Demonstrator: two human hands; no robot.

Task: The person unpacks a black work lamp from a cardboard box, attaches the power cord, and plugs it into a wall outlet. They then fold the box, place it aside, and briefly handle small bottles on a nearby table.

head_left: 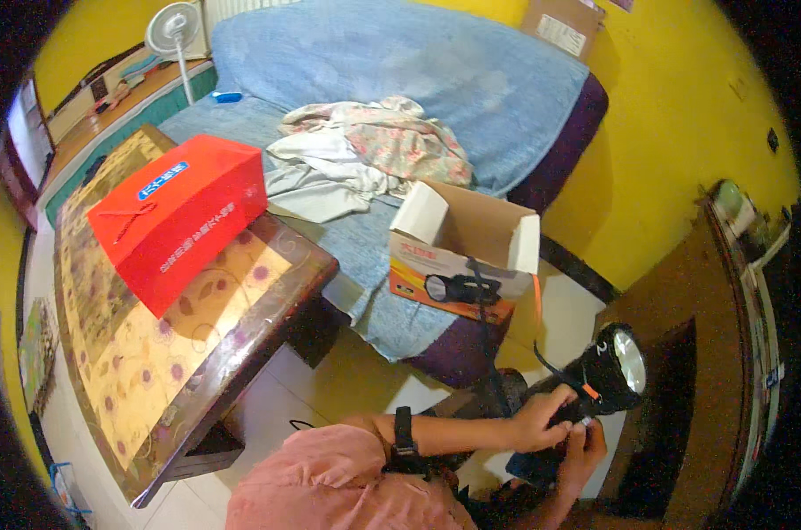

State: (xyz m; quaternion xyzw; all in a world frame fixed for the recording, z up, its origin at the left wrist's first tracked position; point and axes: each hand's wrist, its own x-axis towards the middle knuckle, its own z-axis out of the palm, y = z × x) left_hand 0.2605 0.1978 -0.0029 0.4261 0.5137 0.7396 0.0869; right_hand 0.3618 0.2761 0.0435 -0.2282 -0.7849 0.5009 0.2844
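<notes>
A large black flashlight point(605, 371) with a wide silver reflector is at the lower right, its lens turned to the right. My left hand point(543, 420) is closed against the near side of its body. Just below, my right hand point(586, 449) pinches with its fingertips by the flashlight's underside; a small pale spot shows there, too small to name. A black strap point(482, 331) with orange parts runs from the flashlight up across an open cardboard box point(436, 256), which has a flashlight pictured on its front. The lower part of the flashlight is hidden behind my hands.
A red gift box point(188, 216) sits on the patterned table point(144, 375) at the left. Rumpled floral cloth point(405, 141) lies on the blue-covered sofa point(391, 44). A brown wooden cabinet point(709, 353) stands close at the right. A white fan point(174, 31) is at the far left.
</notes>
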